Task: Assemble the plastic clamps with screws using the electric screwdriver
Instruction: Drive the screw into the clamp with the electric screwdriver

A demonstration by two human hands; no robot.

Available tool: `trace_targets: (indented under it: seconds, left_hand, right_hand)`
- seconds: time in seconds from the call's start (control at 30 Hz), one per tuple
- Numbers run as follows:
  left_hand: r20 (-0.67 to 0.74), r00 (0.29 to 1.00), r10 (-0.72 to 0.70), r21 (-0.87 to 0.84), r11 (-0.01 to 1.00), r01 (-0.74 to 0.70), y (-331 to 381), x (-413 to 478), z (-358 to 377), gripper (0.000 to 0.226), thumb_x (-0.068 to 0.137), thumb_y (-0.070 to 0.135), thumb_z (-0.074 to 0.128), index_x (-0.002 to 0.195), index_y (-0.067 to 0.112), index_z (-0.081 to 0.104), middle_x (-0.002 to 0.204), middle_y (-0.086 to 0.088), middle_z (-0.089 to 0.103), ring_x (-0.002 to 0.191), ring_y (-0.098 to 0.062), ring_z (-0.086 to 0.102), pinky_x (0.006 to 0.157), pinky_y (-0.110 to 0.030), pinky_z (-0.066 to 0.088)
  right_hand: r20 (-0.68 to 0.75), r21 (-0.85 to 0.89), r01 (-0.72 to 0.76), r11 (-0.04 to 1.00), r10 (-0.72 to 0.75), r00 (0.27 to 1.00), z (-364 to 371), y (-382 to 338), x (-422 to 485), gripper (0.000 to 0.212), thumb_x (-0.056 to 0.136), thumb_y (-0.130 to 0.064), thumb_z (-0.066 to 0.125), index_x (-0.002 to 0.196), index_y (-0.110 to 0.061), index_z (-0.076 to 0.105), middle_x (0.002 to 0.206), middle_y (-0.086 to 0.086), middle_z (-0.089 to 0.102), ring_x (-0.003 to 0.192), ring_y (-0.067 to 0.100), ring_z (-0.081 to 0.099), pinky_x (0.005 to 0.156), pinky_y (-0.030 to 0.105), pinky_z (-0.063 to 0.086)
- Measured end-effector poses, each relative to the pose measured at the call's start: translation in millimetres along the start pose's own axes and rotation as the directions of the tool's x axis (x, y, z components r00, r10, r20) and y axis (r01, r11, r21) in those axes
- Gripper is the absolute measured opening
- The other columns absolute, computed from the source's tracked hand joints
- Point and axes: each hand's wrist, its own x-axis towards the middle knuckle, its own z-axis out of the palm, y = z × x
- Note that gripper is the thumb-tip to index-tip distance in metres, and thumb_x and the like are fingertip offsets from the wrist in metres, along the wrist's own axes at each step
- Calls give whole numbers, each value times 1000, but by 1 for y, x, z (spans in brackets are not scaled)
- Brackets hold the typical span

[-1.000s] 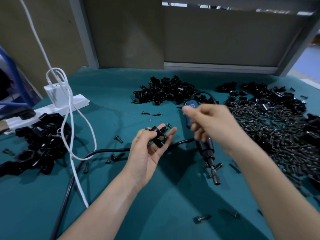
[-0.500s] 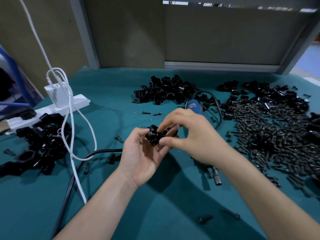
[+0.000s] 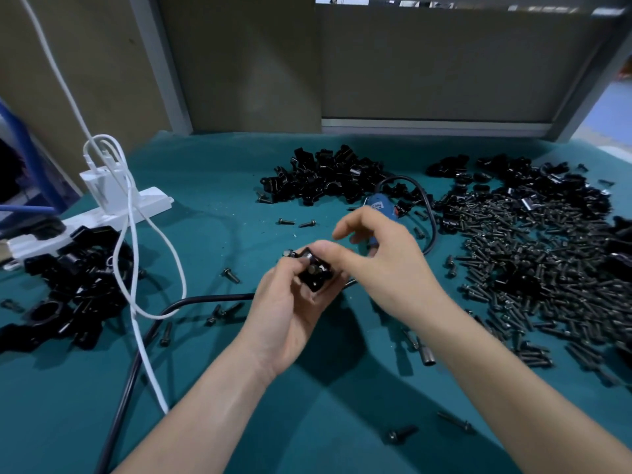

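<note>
A black plastic clamp (image 3: 315,274) with two screw heads showing on its face is held above the teal table. My left hand (image 3: 290,313) grips it from below and the left. My right hand (image 3: 383,265) pinches its right side with the thumb and a lower finger, the other fingers raised. The electric screwdriver lies on the table behind my right hand: its blue body (image 3: 379,203) shows past the fingers and its metal tip (image 3: 427,354) below the wrist. No hand holds it.
A heap of loose clamp halves (image 3: 325,176) lies at the back centre. A wide spread of screws (image 3: 533,265) covers the right. More black clamps (image 3: 75,285) sit at the left by a white power strip (image 3: 143,203) and its cables. Stray screws (image 3: 400,434) lie near the front.
My right hand put the screwdriver down on the table and came over to the clamp. My left hand, which had the clamp lying in its open palm, now grips it.
</note>
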Motion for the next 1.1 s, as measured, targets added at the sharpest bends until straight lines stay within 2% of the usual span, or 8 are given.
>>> trace_targets:
  seconds: [0.1, 0.3, 0.37, 0.47, 0.67, 0.77, 0.87, 1.1]
  left_hand:
    - [4, 997, 80, 135, 988, -80, -5, -1, -1, 27, 96, -5, 32, 114, -6, 51, 117, -26, 63, 98, -27, 67, 93, -41, 53]
    - [76, 995, 67, 275, 958, -85, -12, -3, -4, 26, 97, -7, 33, 103, 9, 53, 91, -7, 72, 92, -18, 68, 94, -35, 52]
    - [126, 989, 73, 310, 944, -109, -12, -4, -6, 25, 96, -5, 34, 106, 10, 52, 100, -5, 73, 97, -17, 69, 96, -33, 51]
    - [158, 982, 107, 333, 930, -155, -12, -4, -6, 24, 83, 7, 44, 102, 14, 56, 121, -13, 62, 101, -18, 67, 101, -37, 49]
    - [276, 954, 115, 377, 900, -218, -9, -4, -10, 50, 74, 29, 61, 120, 48, 55, 139, 2, 54, 115, -24, 62, 88, -44, 55]
    - [317, 936, 153, 454, 842, -292, -7, -7, -11, 58, 73, 35, 57, 129, 37, 47, 116, -6, 68, 84, -31, 70, 58, -36, 56]
    - [275, 912, 304, 565, 717, -409, -6, -10, -12, 49, 72, 40, 51, 117, 22, 48, 72, -6, 68, 38, -22, 55, 35, -19, 37]
    - [202, 909, 366, 488, 767, -417, -5, -9, -9, 28, 67, 44, 52, 71, 23, 70, 57, -1, 55, 36, -12, 35, 37, -16, 29]
  right_hand:
    - [92, 80, -165, 983, 157, 983, -9, 4, 8, 31, 74, -38, 78, 89, -16, 63, 84, -4, 68, 78, 22, 66, 83, 38, 51]
    - [292, 53, -173, 983, 151, 945, -19, 13, 13, 30, 75, -29, 81, 102, -26, 69, 103, -8, 70, 79, -2, 63, 73, 23, 53]
    - [299, 83, -175, 981, 144, 943, -18, 13, 14, 28, 76, -21, 81, 102, -23, 69, 101, -5, 72, 91, 5, 66, 90, 38, 54]
    - [317, 152, -174, 973, 119, 941, -19, 13, 14, 30, 76, -11, 80, 100, -21, 65, 93, -2, 73, 88, 18, 69, 92, 46, 54]
    - [447, 487, -336, 806, 100, 889, -19, 10, 11, 43, 68, -6, 78, 105, -13, 56, 82, 5, 71, 76, 19, 61, 67, 22, 53]
    - [512, 559, -416, 717, 96, 854, -16, 6, 8, 45, 64, -10, 74, 104, -12, 55, 84, 6, 71, 74, 19, 60, 66, 23, 53]
    - [494, 597, -425, 680, 106, 863, -9, 4, 5, 34, 63, -7, 72, 90, -11, 51, 78, 3, 59, 66, 11, 58, 64, 20, 51]
    - [469, 663, -439, 607, 120, 875, 0, -1, 1, 40, 69, -3, 71, 68, -17, 33, 64, 0, 58, 57, 8, 58, 62, 20, 54]
